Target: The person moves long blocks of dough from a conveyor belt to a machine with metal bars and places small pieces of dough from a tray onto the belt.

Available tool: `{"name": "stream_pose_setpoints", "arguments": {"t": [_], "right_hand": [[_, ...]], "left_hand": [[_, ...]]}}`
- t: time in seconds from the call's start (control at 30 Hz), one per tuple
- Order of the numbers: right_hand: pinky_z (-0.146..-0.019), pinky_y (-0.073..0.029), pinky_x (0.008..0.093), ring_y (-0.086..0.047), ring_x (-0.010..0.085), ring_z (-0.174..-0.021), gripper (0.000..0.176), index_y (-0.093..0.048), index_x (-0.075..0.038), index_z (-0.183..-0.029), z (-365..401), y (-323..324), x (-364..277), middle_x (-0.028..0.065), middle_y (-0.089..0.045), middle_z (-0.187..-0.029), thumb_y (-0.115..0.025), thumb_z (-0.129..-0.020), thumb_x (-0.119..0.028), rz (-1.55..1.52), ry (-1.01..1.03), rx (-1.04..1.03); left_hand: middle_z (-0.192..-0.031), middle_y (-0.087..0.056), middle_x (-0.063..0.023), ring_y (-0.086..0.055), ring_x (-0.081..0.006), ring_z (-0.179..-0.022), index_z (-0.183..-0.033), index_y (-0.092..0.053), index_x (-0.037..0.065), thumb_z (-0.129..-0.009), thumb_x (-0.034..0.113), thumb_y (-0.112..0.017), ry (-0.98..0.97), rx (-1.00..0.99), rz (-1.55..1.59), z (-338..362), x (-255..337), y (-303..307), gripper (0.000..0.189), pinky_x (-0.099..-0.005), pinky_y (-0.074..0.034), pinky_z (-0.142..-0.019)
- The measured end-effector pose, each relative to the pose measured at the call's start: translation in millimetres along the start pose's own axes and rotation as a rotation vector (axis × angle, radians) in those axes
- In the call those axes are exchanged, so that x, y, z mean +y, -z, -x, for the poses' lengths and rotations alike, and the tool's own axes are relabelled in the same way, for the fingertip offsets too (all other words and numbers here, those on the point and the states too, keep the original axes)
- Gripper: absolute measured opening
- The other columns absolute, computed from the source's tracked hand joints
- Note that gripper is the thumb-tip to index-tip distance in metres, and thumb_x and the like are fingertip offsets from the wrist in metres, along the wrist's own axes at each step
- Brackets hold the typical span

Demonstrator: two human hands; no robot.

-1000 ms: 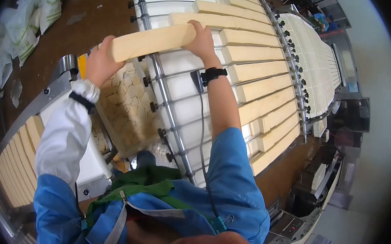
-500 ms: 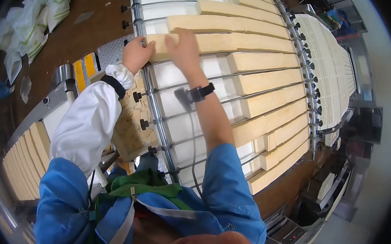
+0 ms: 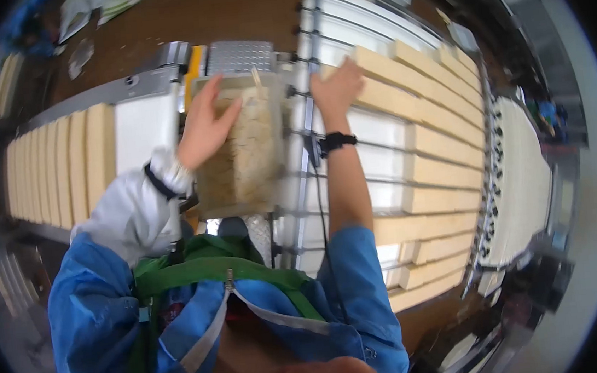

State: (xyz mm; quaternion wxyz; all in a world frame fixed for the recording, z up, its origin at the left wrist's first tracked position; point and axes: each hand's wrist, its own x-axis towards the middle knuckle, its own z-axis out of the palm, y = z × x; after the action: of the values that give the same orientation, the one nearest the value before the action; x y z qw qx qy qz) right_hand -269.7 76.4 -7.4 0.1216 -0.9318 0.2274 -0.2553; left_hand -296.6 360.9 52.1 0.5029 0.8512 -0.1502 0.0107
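My left hand (image 3: pixel 207 127) is over a bin (image 3: pixel 278 177) of pale scraps (image 3: pixel 249 145), holding nothing, with thumb and fingers spread. To its right, my right hand (image 3: pixel 338 91) has its fingers apart at the near end of a long cream-coloured slab (image 3: pixel 390 99). This slab lies in one lane of a white slatted bed (image 3: pixel 386 132), where thin metal rods separate the lanes. More slabs of the same kind (image 3: pixel 446 166) lie in neighbouring lanes. A dark band with a cord is around my right wrist.
On the left, a row of upright cream slabs (image 3: pixel 62 161) stands by a white surface (image 3: pixel 143 129). A metal rail with black knobs (image 3: pixel 309 143) edges the bed. Beyond it on the right is another white bed (image 3: pixel 522 181). White bags (image 3: pixel 94 5) lie at the upper left.
The view has turned left. My left hand has come away from the slab's end and moved over the scrap bin, opening. My right hand stays by the slab's end.
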Motion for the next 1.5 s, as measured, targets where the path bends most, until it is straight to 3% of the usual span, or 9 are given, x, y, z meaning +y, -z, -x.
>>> {"name": "stream_pose_setpoints", "arguments": {"t": [0.17,0.4,0.6,0.8,1.07,1.17,1.23,1.33,1.5], "right_hand": [[-0.115,-0.027,0.0563,-0.038,0.0468,-0.135,0.065,-0.05,0.008,-0.133,66,-14,-147,0.0312,-0.046,-0.141,-0.069,-0.081,-0.026,-0.363,0.438,-0.064],[-0.12,-0.026,0.0472,-0.033,0.0407,-0.143,0.066,-0.047,0.009,-0.138,207,-101,-403,0.0269,-0.041,-0.149,-0.066,-0.087,-0.027,-0.696,0.774,-0.52],[-0.125,-0.01,0.0448,-0.028,0.0348,-0.148,0.075,-0.04,0.01,-0.145,234,-133,-436,0.0248,-0.038,-0.153,-0.057,-0.092,-0.04,-0.287,0.797,-0.561],[-0.096,-0.036,0.046,-0.054,0.0314,-0.107,0.048,-0.06,0.001,-0.107,207,-123,-477,0.0165,-0.062,-0.109,-0.071,-0.072,-0.031,-0.074,0.658,-0.514],[-0.097,-0.046,0.0475,-0.057,0.0401,-0.115,0.086,-0.054,0.009,-0.121,156,-57,-350,0.0261,-0.06,-0.121,-0.086,-0.057,-0.04,-0.032,0.248,-0.799],[-0.098,-0.049,0.0456,-0.057,0.0439,-0.116,0.1,-0.051,0.004,-0.13,151,-34,-274,0.029,-0.059,-0.124,-0.093,-0.047,-0.034,-0.464,0.438,-0.865],[-0.095,-0.049,0.0479,-0.059,0.0443,-0.113,0.104,-0.051,-0.009,-0.136,159,-11,-258,0.0288,-0.061,-0.118,-0.095,-0.043,-0.024,-0.091,0.574,-1.004],[-0.083,-0.051,0.0492,-0.062,0.0425,-0.096,0.062,-0.058,-0.02,-0.128,181,4,-213,0.0249,-0.059,-0.102,-0.078,-0.069,-0.024,-0.191,0.474,-0.635],[-0.081,-0.052,0.0503,-0.061,0.0458,-0.093,0.07,-0.057,-0.019,-0.127,142,109,-110,0.0257,-0.059,-0.098,-0.085,-0.063,-0.029,-0.034,0.179,-0.378]], "left_hand": [[-0.091,-0.047,-0.0074,-0.046,-0.0179,-0.082,-0.139,-0.047,0.006,-0.076,0.014,-0.077,0.513,0.202,-0.071,169,-88,128,0.071,-0.0321,-0.045,-0.074],[-0.12,-0.055,-0.0233,-0.058,-0.0338,-0.107,-0.147,-0.031,0.004,-0.072,0.019,-0.084,0.761,0.471,-0.087,278,-173,195,0.093,-0.0401,-0.049,-0.091],[-0.129,-0.057,-0.0255,-0.061,-0.031,-0.115,-0.152,-0.021,0.002,-0.072,0.022,-0.088,0.876,0.298,0.299,262,-176,232,0.106,-0.0381,-0.05,-0.098],[-0.122,-0.064,-0.0222,-0.065,-0.0315,-0.111,-0.145,-0.037,0.0,-0.072,0.032,-0.086,0.852,0.177,0.327,271,-202,234,0.094,-0.0374,-0.051,-0.094],[-0.102,-0.067,-0.0266,-0.066,-0.0445,-0.097,-0.139,-0.043,0.01,-0.068,0.034,-0.082,0.611,-0.129,-0.108,228,-173,250,0.084,-0.0495,-0.053,-0.083],[-0.096,-0.067,-0.0262,-0.067,-0.0446,-0.092,-0.136,-0.047,0.011,-0.068,0.033,-0.082,0.557,-0.146,-0.295,211,-167,243,0.08,-0.0512,-0.053,-0.081],[-0.095,-0.067,-0.025,-0.067,-0.044,-0.09,-0.131,-0.051,0.011,-0.067,0.032,-0.082,0.519,-0.108,-0.329,206,-170,229,0.075,-0.0514,-0.054,-0.081],[-0.099,-0.068,-0.02,-0.066,-0.0431,-0.092,-0.124,-0.056,0.01,-0.066,0.03,-0.084,0.471,-0.143,-0.242,185,-162,212,0.067,-0.0509,-0.054,-0.082],[-0.105,-0.068,-0.0183,-0.063,-0.0414,-0.1,-0.125,-0.055,0.011,-0.066,0.027,-0.085,0.056,-0.172,-0.247,110,-80,144,0.068,-0.0483,-0.053,-0.086]]}}
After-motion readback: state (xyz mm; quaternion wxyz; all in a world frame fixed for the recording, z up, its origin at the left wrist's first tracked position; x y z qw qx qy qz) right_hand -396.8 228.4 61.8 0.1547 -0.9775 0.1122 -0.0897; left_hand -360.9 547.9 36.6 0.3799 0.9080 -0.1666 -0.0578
